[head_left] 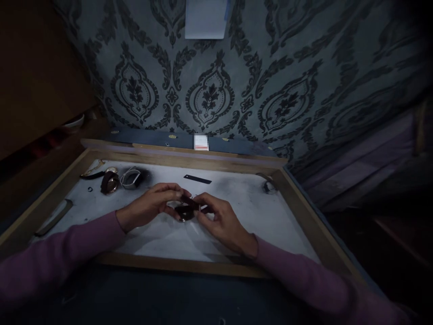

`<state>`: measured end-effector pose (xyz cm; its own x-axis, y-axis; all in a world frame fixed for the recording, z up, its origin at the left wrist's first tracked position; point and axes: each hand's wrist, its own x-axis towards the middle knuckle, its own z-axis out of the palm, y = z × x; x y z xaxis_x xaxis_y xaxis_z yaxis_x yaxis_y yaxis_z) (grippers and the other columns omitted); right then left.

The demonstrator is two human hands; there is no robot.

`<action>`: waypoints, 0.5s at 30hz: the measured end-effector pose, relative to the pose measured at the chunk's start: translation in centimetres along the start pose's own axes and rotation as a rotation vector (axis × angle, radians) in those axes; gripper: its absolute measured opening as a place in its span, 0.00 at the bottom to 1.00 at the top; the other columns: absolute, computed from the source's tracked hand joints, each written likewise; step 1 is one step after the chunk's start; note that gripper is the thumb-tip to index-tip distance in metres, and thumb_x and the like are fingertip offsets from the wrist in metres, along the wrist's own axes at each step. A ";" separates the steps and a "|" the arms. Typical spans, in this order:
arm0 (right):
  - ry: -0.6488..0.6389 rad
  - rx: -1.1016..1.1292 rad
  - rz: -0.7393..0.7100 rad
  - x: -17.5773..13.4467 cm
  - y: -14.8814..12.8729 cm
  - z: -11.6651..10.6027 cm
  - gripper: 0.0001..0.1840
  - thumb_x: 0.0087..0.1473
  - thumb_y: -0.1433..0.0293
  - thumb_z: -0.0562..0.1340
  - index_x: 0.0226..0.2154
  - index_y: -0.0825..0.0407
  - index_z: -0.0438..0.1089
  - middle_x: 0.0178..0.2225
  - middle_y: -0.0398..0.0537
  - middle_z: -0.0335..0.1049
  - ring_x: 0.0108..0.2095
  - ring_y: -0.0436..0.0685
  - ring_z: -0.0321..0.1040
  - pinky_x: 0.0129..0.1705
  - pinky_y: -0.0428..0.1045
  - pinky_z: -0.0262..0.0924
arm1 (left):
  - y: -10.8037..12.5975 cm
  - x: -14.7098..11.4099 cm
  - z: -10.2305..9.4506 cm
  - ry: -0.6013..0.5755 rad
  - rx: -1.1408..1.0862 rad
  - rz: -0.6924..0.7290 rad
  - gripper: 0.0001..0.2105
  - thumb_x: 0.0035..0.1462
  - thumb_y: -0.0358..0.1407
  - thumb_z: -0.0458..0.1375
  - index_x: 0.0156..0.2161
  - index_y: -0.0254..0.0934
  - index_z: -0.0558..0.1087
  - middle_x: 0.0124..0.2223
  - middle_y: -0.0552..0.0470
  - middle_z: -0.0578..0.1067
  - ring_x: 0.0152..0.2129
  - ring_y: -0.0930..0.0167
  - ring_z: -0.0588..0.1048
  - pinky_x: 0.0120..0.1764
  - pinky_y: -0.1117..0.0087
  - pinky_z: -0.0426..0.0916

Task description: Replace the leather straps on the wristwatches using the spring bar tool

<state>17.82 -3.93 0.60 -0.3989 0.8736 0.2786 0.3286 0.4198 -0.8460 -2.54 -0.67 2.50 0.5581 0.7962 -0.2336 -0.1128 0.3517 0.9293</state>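
Near the middle of a shallow wooden tray with a white bottom, I hold a wristwatch [185, 213] with a dark reddish strap. My left hand [154, 204] grips the strap and watch from the left, thumb and fingers closed on it. From the right, my right hand [218, 217] pinches the strap near what looks like its buckle. The watch face is mostly hidden between the fingers. Just beyond my hands lies a flat dark strip [198, 179].
Several watches, among them a brown-strapped watch [110, 182] and a grey-strapped watch [131, 178], lie at the tray's back left. A loose strap [56, 217] rests by the left side. Another watch [269, 186] sits at the right. The wooden rim [189, 264] surrounds everything; a patterned wall stands behind.
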 end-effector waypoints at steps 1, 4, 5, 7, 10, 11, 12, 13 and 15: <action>0.000 0.043 0.045 0.0 0.0 -0.1 0.05 0.56 0.73 0.59 0.37 0.52 0.69 0.34 0.46 0.72 0.35 0.53 0.70 0.36 0.48 0.66 | 0.0 0.1 0.2 0.003 0.053 -0.012 0.10 0.53 0.39 0.61 0.37 0.34 0.71 0.43 0.45 0.73 0.39 0.65 0.72 0.32 0.68 0.72; 0.003 0.149 0.136 -0.2 0.0 -0.5 0.04 0.57 0.70 0.60 0.36 0.52 0.69 0.34 0.46 0.72 0.37 0.54 0.70 0.37 0.48 0.66 | -0.2 0.5 0.4 -0.057 0.197 -0.048 0.13 0.53 0.41 0.61 0.41 0.34 0.70 0.39 0.48 0.72 0.35 0.68 0.72 0.30 0.72 0.69; 0.008 0.186 0.149 -0.2 0.1 -0.6 0.04 0.57 0.69 0.60 0.35 0.52 0.69 0.34 0.46 0.72 0.37 0.54 0.70 0.38 0.48 0.66 | -0.3 0.6 0.4 -0.084 0.228 -0.064 0.15 0.52 0.40 0.62 0.42 0.35 0.69 0.38 0.49 0.72 0.33 0.70 0.72 0.29 0.73 0.67; 0.014 0.263 0.161 -0.3 0.1 -0.8 0.04 0.57 0.69 0.61 0.35 0.52 0.68 0.34 0.46 0.71 0.37 0.54 0.70 0.38 0.49 0.66 | -0.5 0.9 0.4 -0.112 0.259 -0.098 0.17 0.50 0.39 0.63 0.43 0.35 0.68 0.35 0.51 0.73 0.29 0.72 0.71 0.27 0.74 0.64; -0.005 0.375 0.176 -0.2 0.1 -0.7 0.05 0.57 0.67 0.61 0.35 0.51 0.68 0.34 0.46 0.69 0.37 0.54 0.70 0.41 0.50 0.68 | -0.9 1.3 0.3 -0.094 0.273 -0.125 0.16 0.48 0.38 0.63 0.42 0.34 0.68 0.32 0.51 0.73 0.26 0.73 0.70 0.24 0.75 0.59; -0.018 0.406 0.182 -0.2 0.1 -0.7 0.05 0.57 0.67 0.61 0.35 0.51 0.68 0.35 0.46 0.69 0.37 0.53 0.70 0.42 0.51 0.68 | -1.0 1.4 0.2 -0.087 0.276 -0.124 0.16 0.47 0.37 0.62 0.41 0.34 0.68 0.31 0.52 0.73 0.25 0.73 0.70 0.23 0.75 0.58; -0.023 0.425 0.185 -0.1 0.1 -0.7 0.05 0.57 0.66 0.62 0.36 0.51 0.68 0.36 0.46 0.69 0.38 0.54 0.70 0.43 0.51 0.68 | -1.1 1.4 0.3 -0.079 0.278 -0.123 0.15 0.47 0.37 0.62 0.40 0.34 0.68 0.31 0.52 0.73 0.25 0.74 0.69 0.23 0.75 0.58; -0.019 0.430 0.179 -0.1 0.1 -0.7 0.06 0.56 0.66 0.62 0.36 0.51 0.69 0.36 0.46 0.69 0.39 0.54 0.70 0.43 0.51 0.68 | -1.1 1.5 0.3 -0.067 0.277 -0.121 0.14 0.46 0.37 0.62 0.38 0.34 0.68 0.29 0.53 0.72 0.24 0.74 0.69 0.23 0.75 0.57; 0.004 0.397 0.152 0.0 0.4 -0.8 0.06 0.55 0.66 0.64 0.35 0.51 0.70 0.38 0.47 0.69 0.41 0.55 0.69 0.44 0.51 0.68 | -1.2 1.5 0.5 -0.046 0.271 -0.126 0.13 0.45 0.37 0.62 0.35 0.34 0.67 0.27 0.55 0.71 0.23 0.75 0.68 0.22 0.75 0.56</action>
<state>18.57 -3.59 0.65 -0.3681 0.9195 0.1383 0.0278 0.1596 -0.9868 -1.17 -0.11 1.12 0.5912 0.7294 -0.3442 0.1800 0.2967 0.9379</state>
